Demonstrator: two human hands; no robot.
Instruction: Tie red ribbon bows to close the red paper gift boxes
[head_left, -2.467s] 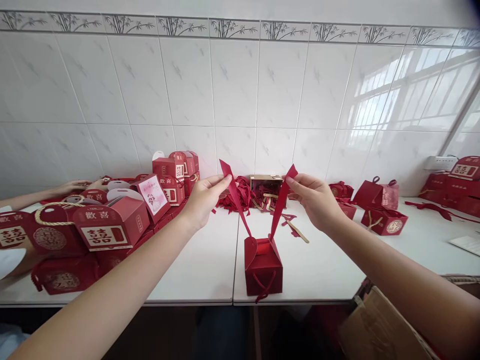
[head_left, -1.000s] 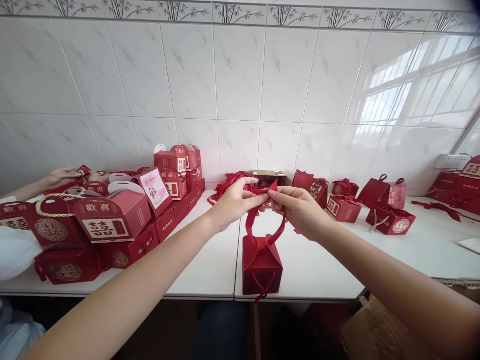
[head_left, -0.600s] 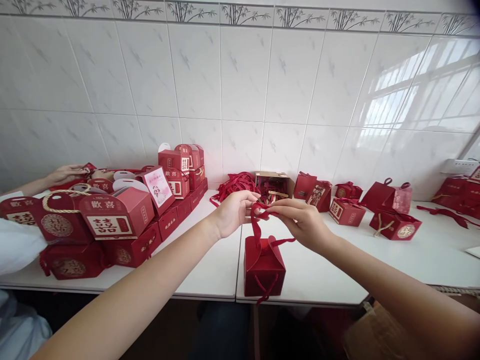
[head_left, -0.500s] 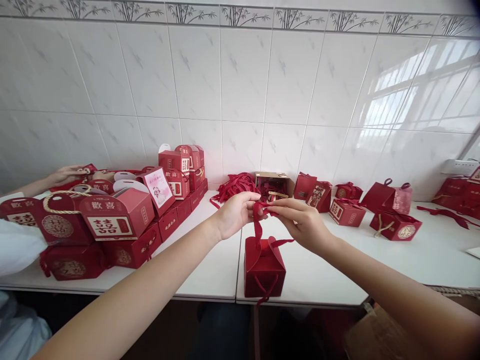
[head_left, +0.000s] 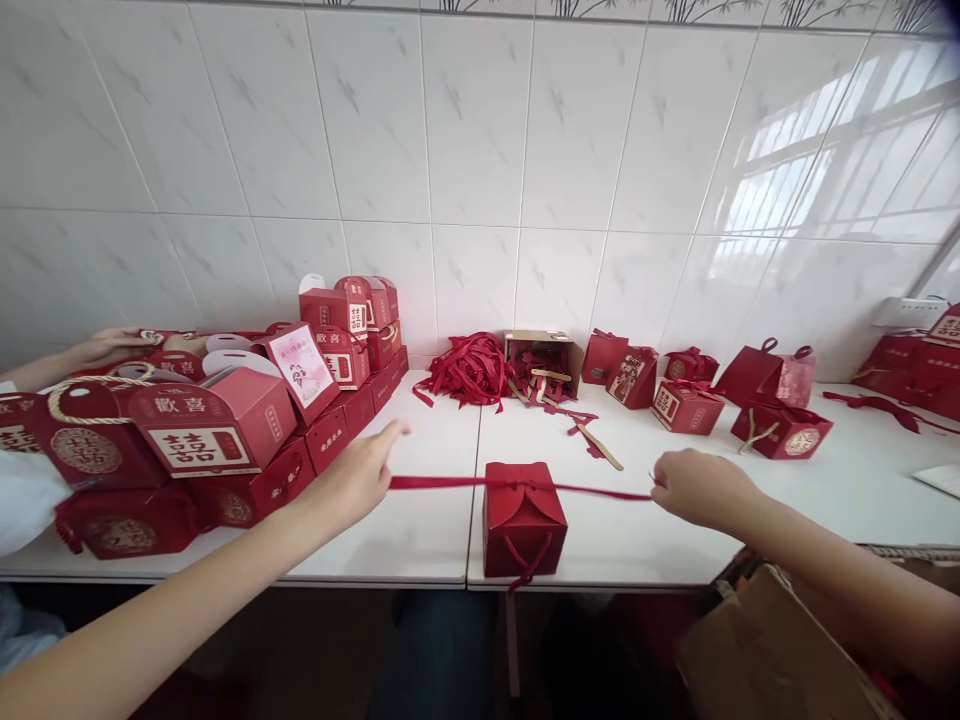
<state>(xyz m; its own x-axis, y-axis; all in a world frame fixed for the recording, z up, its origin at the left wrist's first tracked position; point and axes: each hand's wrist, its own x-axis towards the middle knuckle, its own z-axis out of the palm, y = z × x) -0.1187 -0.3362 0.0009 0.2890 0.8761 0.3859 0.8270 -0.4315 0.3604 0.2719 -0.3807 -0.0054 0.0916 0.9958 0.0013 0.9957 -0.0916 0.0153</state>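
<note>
A small red gift box [head_left: 526,530] stands upright near the table's front edge, its top flaps folded together. Across its top runs a red ribbon [head_left: 600,492], stretched taut and nearly level, with a knot or crossing at the middle of the flaps. My left hand [head_left: 367,468] is closed on the ribbon's left end, while my right hand [head_left: 694,485] grips the right end in a fist. On the box's front hangs a thin red cord [head_left: 529,560] whose tail dips below the table edge.
Stacked red boxes [head_left: 217,430] fill the left side, with another person's hand [head_left: 112,345] behind them. A ribbon pile [head_left: 469,370] and an open carton [head_left: 574,355] lie at the back. Several finished-looking boxes [head_left: 686,405] stand right. A cardboard box [head_left: 772,640] sits below.
My hands have moved apart and down from above the box, left hand leftward and right hand rightward. The ribbon, earlier raised and bunched between them, now lies drawn tight across the box top.
</note>
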